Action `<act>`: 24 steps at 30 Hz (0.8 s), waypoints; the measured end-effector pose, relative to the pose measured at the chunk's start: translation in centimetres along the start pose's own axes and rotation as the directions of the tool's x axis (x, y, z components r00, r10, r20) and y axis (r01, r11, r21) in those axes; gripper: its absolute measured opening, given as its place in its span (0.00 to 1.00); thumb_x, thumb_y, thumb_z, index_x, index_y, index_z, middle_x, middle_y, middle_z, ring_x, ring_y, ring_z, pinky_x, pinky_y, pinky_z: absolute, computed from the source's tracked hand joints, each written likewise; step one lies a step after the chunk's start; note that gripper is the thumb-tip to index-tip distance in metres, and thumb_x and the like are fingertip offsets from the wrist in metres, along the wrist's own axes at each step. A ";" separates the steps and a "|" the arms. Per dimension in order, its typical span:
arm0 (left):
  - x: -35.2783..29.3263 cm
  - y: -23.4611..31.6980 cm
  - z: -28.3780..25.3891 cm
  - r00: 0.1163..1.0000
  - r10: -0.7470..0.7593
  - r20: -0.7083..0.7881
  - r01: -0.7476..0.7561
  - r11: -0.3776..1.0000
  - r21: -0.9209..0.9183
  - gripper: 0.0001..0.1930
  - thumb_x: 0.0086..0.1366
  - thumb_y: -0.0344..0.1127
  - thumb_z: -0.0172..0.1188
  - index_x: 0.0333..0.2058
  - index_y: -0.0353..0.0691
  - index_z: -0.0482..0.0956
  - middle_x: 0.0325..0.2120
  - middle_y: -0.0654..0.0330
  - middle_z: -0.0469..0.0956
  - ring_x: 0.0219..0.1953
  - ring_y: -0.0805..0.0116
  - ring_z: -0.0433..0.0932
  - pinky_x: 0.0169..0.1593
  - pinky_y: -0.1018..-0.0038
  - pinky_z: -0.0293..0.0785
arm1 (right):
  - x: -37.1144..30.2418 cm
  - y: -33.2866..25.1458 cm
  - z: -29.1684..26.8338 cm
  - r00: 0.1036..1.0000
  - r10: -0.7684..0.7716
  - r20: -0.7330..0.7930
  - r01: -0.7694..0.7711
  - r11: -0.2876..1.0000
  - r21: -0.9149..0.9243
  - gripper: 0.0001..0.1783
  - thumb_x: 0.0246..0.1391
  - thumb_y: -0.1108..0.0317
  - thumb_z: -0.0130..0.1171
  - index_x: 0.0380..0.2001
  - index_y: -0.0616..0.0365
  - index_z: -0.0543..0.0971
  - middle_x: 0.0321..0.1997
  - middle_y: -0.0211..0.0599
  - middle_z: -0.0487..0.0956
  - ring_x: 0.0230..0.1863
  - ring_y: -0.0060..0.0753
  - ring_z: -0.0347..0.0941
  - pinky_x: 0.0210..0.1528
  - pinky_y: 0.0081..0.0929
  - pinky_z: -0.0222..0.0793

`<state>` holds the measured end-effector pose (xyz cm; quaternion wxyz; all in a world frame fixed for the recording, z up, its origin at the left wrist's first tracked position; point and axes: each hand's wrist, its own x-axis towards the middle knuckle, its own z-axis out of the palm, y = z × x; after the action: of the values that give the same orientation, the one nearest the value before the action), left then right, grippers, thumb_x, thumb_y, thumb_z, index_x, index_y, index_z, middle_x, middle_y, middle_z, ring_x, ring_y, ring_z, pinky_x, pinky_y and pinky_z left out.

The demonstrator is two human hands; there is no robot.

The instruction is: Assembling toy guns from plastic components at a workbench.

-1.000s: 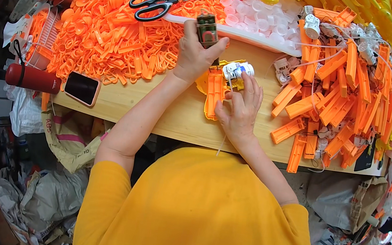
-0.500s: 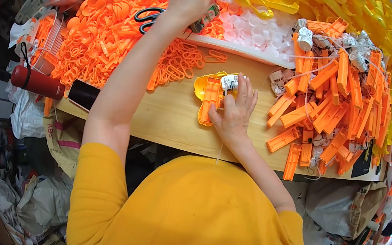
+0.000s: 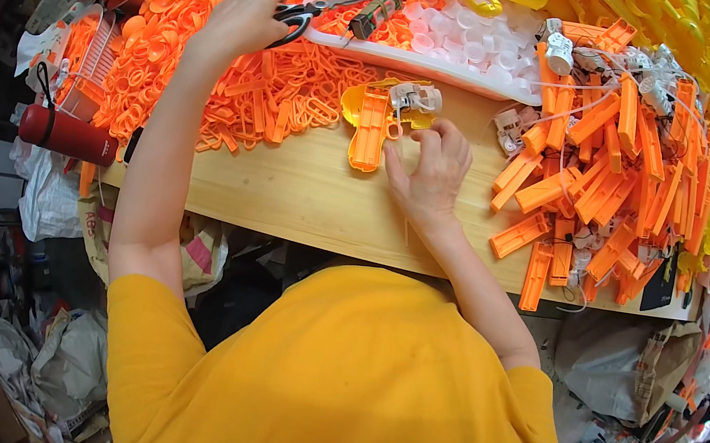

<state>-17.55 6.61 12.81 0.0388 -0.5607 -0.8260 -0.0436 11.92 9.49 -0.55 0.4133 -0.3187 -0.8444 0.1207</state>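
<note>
A yellow plastic shell (image 3: 352, 100) lies on the table in front of me. It holds an orange tray-like piece (image 3: 369, 131) and a white gear motor (image 3: 422, 99). My right hand (image 3: 435, 174) is just beside it, thumb apart from the bent fingers, the thumb tip close to the assembly's lower right. Out to the left, my left hand (image 3: 243, 18) reaches over a heap of orange rings and clips (image 3: 205, 67). Black-handled scissors (image 3: 293, 23) lie right by it, partly against the hand. Its fingertips are hard to make out, so any small part in them is hidden.
At the back, a white tray (image 3: 446, 73) carries translucent caps (image 3: 477, 45) and a dark green block (image 3: 375, 14). Orange holders with wired motors (image 3: 600, 164) pile up on the right, yellow shells (image 3: 667, 30) behind them. A red flask (image 3: 68, 135) lies at the left edge.
My left hand has moved from the back tray leftward to the orange heap, uncovering the scissors and green block. The shell assembly appears farther up, and my right fingers have come off it.
</note>
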 end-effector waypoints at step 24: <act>-20.5 9.4 3.8 0.622 0.374 0.687 0.460 0.536 -0.708 0.29 0.56 0.30 0.64 0.56 0.33 0.65 0.22 0.65 0.72 0.25 0.77 0.69 0.30 0.78 0.68 | -5.4 0.9 -3.4 0.980 -0.005 0.198 -0.019 0.992 0.122 0.07 0.37 0.73 0.65 0.19 0.53 0.75 0.24 0.30 0.71 0.31 0.37 0.67 0.41 0.33 0.58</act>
<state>-1.32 -8.44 6.94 -0.5995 -0.4414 -0.6405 -0.1884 17.41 6.57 -2.20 0.3457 -0.2820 -0.8712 0.2050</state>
